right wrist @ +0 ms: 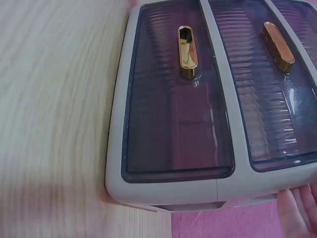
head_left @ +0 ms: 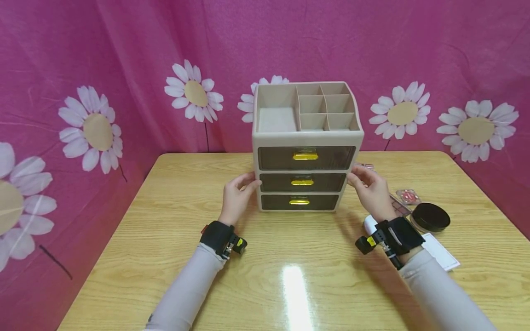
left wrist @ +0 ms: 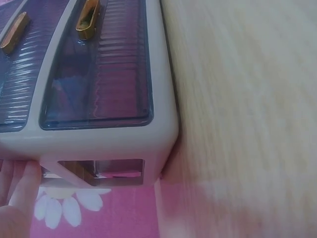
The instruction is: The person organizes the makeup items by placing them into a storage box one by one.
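A cream desktop drawer organizer stands upright toward the back of the table, with three smoky, see-through drawers, all closed, and gold handles. On its top are one large compartment and several small ones. My left hand grips its left side, thumb near the front edge and fingers on the side wall. At the opposite side my right hand holds it at about middle-drawer height. In the left wrist view, a rectangular side opening shows close to the left fingertips. Some fingers are cut off by the frame in both wrist views.
To the right lie a round black-lidded jar, a small clear case with pink inside, a palette and a white card-like item. A white object is partly hidden by the right wrist. A pink flowered curtain hangs behind the wooden table.
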### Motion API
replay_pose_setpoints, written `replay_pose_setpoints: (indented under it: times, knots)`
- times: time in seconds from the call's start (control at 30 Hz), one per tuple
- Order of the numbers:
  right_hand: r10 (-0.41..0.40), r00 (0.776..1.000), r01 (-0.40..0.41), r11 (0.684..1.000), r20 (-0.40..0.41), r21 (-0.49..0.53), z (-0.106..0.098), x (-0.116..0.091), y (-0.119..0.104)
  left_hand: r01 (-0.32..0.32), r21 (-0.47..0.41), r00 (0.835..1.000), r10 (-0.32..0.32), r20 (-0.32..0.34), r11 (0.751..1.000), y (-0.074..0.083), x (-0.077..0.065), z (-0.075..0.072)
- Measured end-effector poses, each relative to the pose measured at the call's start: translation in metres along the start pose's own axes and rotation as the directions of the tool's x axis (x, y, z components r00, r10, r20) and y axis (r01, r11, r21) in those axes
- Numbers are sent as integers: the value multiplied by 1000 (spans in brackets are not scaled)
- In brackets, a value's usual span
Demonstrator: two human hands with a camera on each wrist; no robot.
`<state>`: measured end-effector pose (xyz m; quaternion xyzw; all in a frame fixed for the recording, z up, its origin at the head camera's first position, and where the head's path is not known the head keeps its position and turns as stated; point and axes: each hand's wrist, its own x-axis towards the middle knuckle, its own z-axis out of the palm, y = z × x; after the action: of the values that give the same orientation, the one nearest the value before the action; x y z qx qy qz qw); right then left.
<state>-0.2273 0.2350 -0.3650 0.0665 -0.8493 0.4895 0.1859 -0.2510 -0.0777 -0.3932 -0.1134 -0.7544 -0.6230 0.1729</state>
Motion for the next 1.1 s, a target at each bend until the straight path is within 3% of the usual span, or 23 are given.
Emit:
replay_pose_setpoints:
  times: [0.3,0.5,0.57,1.1]
  knots:
    - [-43,999,43,999,-11,3,5,18,7,-21,-7,1000,21,17,1000,-4,18,3]
    - [-22,999,23,999,-25,41,9,27,8,-8,0,1000,8,16,1000,-1,24,5]
    - [-16,1000,17,999,-26,35,9,30,9,-9,9,1000,9,9,1000,-11,30,6]
    - [78,997,-78,992,8,98,12,47,13,-44,-6,999,44,-17,999,-20,46,13]
